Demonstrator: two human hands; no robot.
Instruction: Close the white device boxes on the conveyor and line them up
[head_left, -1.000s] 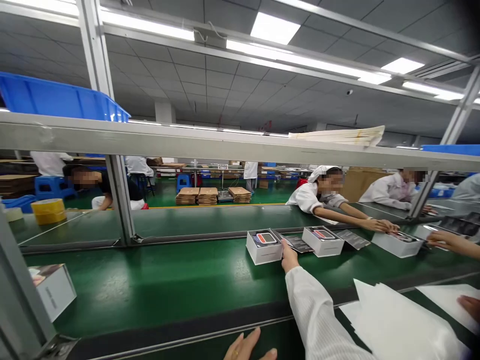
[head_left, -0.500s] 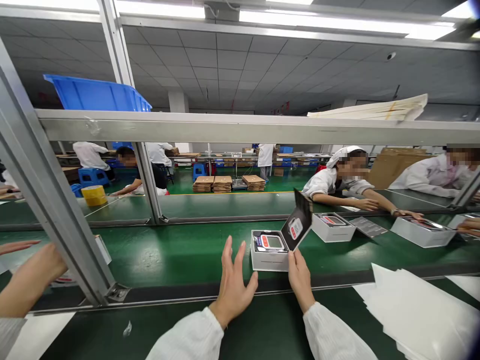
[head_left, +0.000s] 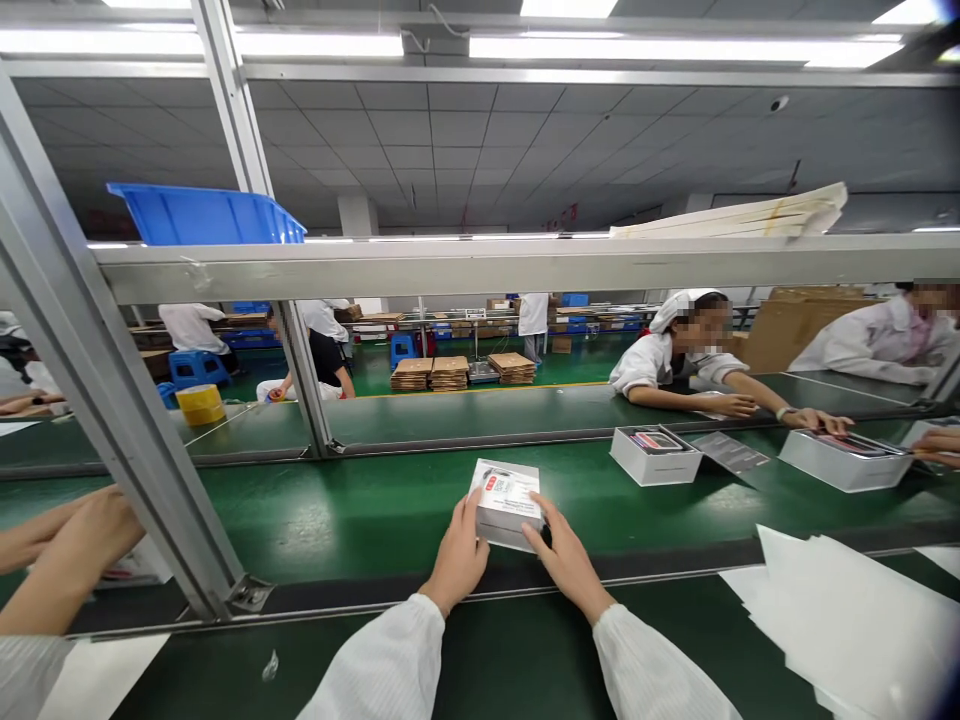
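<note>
A small white product box [head_left: 507,496] with its printed lid down sits tilted at the near edge of the green conveyor belt [head_left: 360,510]. My left hand [head_left: 459,556] grips its left side with fingers curled against it. On the box's right side rests my right hand [head_left: 565,558], its fingers pressing the edge and front. Both arms wear white sleeves.
Further right on the belt lie an open white box [head_left: 655,453], a dark lid [head_left: 729,452] and another open box [head_left: 843,458] under a co-worker's hands. White sheets [head_left: 840,620] lie at the near right. Another person's hands [head_left: 67,545] are at left, behind a slanted metal post [head_left: 112,400].
The dark lid that my right hand held upright has come down onto the box. My left hand moved from open in the air to the box's left side, and the box is now lifted and tilted.
</note>
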